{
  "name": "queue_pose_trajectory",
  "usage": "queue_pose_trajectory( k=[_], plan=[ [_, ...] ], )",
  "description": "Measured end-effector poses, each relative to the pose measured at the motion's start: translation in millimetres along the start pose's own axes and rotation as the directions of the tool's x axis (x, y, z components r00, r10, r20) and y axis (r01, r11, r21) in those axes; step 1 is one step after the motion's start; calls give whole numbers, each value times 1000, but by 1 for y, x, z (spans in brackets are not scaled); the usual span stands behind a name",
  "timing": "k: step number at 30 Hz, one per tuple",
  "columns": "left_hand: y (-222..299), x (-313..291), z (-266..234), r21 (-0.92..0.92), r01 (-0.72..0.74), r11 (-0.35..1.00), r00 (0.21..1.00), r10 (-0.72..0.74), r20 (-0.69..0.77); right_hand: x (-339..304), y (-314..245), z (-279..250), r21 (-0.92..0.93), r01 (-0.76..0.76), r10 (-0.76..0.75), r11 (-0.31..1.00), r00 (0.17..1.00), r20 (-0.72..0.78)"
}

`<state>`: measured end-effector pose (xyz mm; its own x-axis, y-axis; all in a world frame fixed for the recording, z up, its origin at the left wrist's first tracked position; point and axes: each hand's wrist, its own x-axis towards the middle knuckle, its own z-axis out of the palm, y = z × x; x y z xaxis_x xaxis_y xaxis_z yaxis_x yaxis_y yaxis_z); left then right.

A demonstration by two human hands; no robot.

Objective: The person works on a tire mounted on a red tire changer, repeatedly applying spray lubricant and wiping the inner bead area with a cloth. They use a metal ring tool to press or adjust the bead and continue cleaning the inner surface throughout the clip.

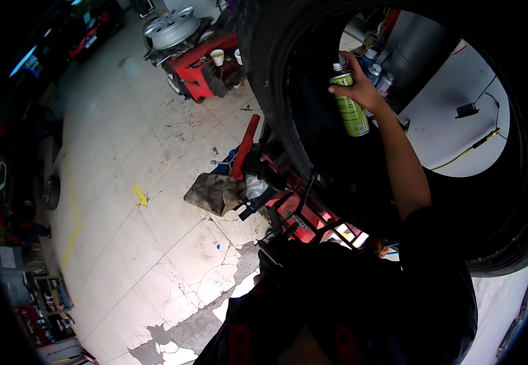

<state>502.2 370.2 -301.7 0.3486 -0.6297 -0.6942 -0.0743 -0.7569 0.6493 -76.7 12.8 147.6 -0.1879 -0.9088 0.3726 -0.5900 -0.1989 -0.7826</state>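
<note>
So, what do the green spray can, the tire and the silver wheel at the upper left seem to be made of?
Spray can: probably thin metal with a glossy green print, judging by its smooth, rigid cylinder.
Tire: black rubber, mostly matte, going by its thick, dark, curved sidewall.
Silver wheel: metal, from its bright sheen and spokes; alloy or painted steel stays open.

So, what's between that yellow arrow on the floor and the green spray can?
In the head view, a red bar and then the big tire lie between the yellow arrow and the green spray can in the right hand.
</note>
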Motion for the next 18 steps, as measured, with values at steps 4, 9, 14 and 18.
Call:
queue_pose_trajectory(
  k=[4, 9, 14, 18],
  plan=[
    [-4, -5, -4, -7, 18, 1000, 1000, -18, -12, -5, -3, -15, -286, 35, 16, 958, 985, 173],
    [-8, -8, -2, -4, 39, 999, 999, -39, -11, -11, -13, -19, -365, 118, 3, 924, 949, 315],
    [-11, -15, -9, -10, 57, 998, 998, -58, -31, -20, -16, 36, -279, 58, 106, 958, 836, 538],
    [-11, -17, -9, -3, 66, 998, 997, -66, -36, -24, 7, 52, -429, 53, 200, 902, 829, 522]
  ],
)
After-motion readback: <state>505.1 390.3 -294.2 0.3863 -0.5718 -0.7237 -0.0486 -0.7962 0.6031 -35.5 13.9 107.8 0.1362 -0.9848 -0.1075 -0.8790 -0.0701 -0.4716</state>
